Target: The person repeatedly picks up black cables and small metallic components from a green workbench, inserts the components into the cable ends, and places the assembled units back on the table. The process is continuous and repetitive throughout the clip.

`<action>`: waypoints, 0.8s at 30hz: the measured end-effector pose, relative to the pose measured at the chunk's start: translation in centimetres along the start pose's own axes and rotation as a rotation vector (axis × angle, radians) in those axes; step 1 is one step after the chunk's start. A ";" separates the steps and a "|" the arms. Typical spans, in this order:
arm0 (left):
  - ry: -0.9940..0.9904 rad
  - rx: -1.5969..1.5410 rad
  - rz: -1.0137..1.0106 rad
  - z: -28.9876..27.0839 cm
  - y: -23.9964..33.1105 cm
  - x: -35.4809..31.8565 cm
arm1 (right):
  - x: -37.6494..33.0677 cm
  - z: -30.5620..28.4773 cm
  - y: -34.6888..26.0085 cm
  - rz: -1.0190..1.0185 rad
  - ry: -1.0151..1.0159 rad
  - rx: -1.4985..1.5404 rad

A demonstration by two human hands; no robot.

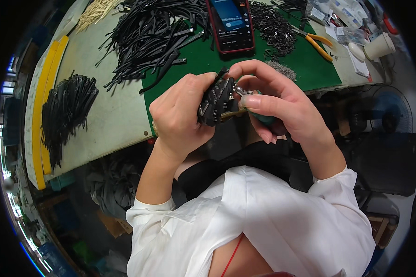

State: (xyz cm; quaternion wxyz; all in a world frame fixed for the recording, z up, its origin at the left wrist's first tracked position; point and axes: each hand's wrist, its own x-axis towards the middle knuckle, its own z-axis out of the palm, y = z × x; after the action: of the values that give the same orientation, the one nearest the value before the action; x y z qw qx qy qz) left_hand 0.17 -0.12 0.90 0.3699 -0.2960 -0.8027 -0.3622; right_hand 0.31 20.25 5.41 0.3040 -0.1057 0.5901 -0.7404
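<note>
My left hand [180,104] is closed round a chunky black part [215,101] with a ridged, patterned face, held above the near edge of the table. From the other side my right hand [282,99] grips a screwdriver [265,119] with a dark green handle. Its short metal shaft points at the right side of the black part; whether the tip touches is hard to make out. The right index finger reaches over to the top of the black part. Fingers hide much of both things.
A green mat [291,76] covers part of the table. Beyond my hands lie a heap of black straps [157,41], a phone [231,27], small dark pieces [275,30] and orange-handled pliers [318,45]. A strap bundle [67,108] lies left, beside a yellow strip [38,120]. A white cup [379,47] is right.
</note>
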 end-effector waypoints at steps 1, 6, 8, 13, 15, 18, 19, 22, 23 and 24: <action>-0.012 0.001 -0.005 0.0 -0.1 -0.2 | -0.1 0.0 0.1 -0.001 -0.002 0.010; -0.041 0.022 -0.007 -0.1 0.0 -0.3 | -0.2 0.0 0.4 -0.004 -0.003 0.047; -0.046 0.041 -0.010 -0.1 0.0 -0.3 | -0.2 0.2 0.4 -0.013 0.004 0.053; -0.002 0.013 0.045 0.3 -0.1 -0.3 | -0.3 0.7 1.1 -0.051 0.047 0.027; -0.001 0.020 0.069 0.5 -0.3 -0.2 | -0.2 0.5 1.5 -0.095 0.080 -0.064; -0.076 0.061 0.055 0.5 -0.6 -0.3 | 0.4 1.2 2.8 -0.268 0.249 -0.417; -0.128 0.077 0.037 0.5 -0.8 -0.3 | 0.8 0.8 3.9 -0.425 0.340 -0.718; -0.236 0.165 -0.025 0.9 -1.1 0.0 | 1.9 0.3 6.0 -0.626 0.449 -1.074; -0.256 0.221 -0.039 1.1 -1.4 0.2 | 1.9 0.2 6.0 -0.589 0.473 -1.133; -0.280 0.275 -0.052 1.3 -1.8 0.5 | 1.9 0.0 5.9 -0.556 0.479 -1.102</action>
State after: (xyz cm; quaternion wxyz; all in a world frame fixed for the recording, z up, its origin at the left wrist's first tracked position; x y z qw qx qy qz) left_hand -1.92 0.03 0.02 0.2824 -0.2691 -0.8956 -0.2138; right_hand 0.77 18.46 -0.45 -0.1369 -0.2265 0.8846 -0.3839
